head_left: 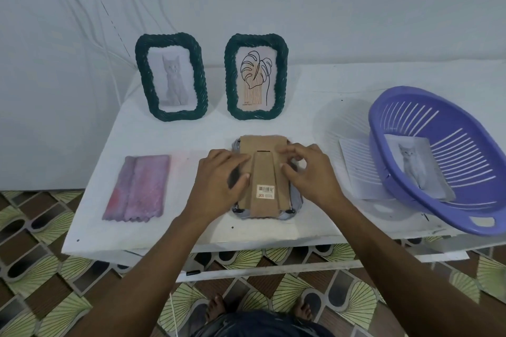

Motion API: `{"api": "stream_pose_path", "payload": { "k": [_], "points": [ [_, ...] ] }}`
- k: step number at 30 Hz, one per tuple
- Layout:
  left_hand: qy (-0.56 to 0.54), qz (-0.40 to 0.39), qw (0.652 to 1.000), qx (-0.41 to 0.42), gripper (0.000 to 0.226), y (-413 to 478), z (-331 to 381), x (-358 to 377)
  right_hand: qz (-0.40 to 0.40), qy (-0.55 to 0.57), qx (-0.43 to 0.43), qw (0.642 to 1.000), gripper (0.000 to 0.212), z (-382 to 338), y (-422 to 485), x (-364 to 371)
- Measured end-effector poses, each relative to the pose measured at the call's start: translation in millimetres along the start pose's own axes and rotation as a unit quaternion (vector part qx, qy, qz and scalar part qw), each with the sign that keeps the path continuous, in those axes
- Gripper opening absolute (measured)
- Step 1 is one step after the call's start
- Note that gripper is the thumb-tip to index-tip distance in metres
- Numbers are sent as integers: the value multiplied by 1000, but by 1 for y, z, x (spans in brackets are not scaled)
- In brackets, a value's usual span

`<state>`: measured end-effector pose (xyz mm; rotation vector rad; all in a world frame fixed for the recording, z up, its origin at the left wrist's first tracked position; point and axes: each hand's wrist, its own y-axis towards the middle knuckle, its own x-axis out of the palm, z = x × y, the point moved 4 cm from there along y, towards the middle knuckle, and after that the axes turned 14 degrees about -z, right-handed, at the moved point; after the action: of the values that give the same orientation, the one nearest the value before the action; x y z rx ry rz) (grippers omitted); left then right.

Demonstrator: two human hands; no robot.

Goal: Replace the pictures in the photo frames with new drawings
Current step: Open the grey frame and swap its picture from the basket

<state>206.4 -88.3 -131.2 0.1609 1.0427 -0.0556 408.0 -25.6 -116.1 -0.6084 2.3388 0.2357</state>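
Observation:
A photo frame (264, 172) lies face down at the table's front middle, its brown cardboard back and stand leg facing up. My left hand (219, 180) rests flat on the left side of the back, thumb against the stand. My right hand (306, 172) lies on the right side, its fingers curled at the frame's edge. Two dark green frames stand upright at the back: the left frame (171, 76) shows a grey cat drawing, the right frame (256, 76) a leaf line drawing. A cat drawing (413, 169) lies inside the purple basket (465, 216).
A folded pink cloth (138, 187) lies to the left of the face-down frame. A white sheet (356, 169) sits partly under the tilted basket at the right. The white table (153, 230) ends just in front of my hands, above patterned floor tiles.

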Motion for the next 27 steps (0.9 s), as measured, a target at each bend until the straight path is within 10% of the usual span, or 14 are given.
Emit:
{"api": "stream_pose_path", "payload": {
  "k": [9,27],
  "points": [
    [51,-7,999,-6,43,-3,-3,6,29,-177,-21,983,27,14,-4,16],
    [-69,25,997,-12,43,18,-9,3,56,-40,-36,997,27,29,16,7]
  ]
}}
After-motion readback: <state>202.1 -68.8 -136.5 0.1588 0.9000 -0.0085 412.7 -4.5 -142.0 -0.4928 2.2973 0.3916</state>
